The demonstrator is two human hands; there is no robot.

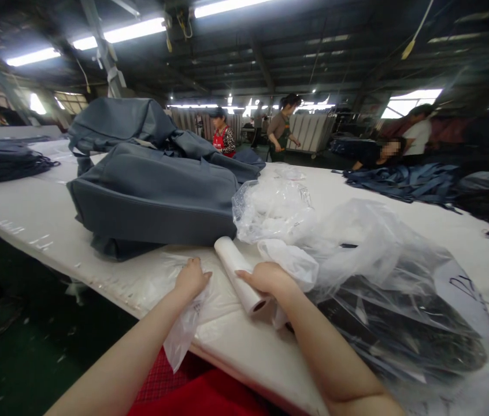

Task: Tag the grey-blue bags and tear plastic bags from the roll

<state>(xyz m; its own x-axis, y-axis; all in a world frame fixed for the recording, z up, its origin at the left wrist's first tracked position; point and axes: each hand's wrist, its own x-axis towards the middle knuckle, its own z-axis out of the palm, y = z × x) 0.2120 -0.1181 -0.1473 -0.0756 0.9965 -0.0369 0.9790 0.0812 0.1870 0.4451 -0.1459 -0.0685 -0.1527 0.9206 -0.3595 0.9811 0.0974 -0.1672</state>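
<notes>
My left hand [191, 278] presses down on a thin clear plastic bag [186, 323] that lies flat at the near edge of the white table [32, 214] and hangs over it. My right hand [267, 277] rests on a white roll of plastic bags [239, 274], fingers curled over it and a loose sheet beside it. A pile of grey-blue fabric bags [153, 190] stands just behind the hands. To the right lies a dark bag inside a large clear plastic cover [396, 312].
Crumpled clear plastic [270, 205] sits behind the roll. Stacks of dark fabric [4, 162] lie far left, dark straps [404, 182] far right. Other people [283, 127] work at tables in the background. A green floor [19, 346] drops off to the left.
</notes>
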